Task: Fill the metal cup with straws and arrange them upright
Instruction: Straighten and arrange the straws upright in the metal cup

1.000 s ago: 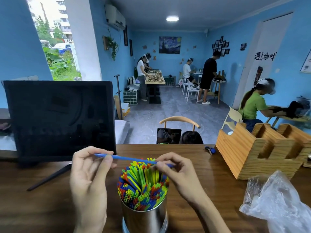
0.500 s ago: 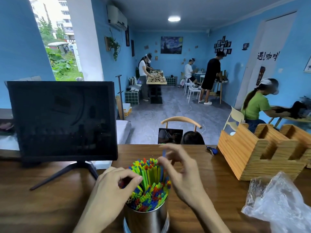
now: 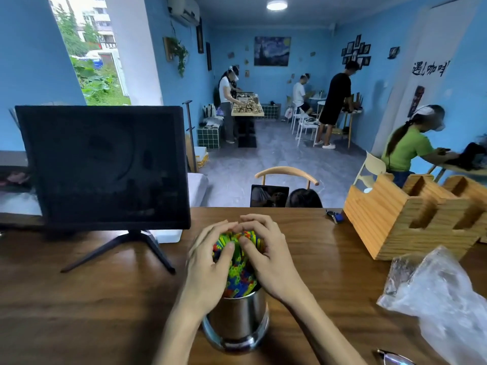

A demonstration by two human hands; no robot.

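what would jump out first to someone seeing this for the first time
Front and centre, both hands, the left hand and the right hand, cup a bright bundle of multicoloured straws standing in a shiny metal cup on the wooden table. To the left stands a dark monitor, to the right a wooden organiser and a crumpled plastic bag.

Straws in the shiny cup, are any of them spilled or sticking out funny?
None look spilled. The colourful plastic straws all sit inside the round metal cup, bunched between the left hand and right hand, which wrap around their tops. No loose straw shows on the brown wooden table. The hands hide many straws, so whether those stand straight cannot be told.
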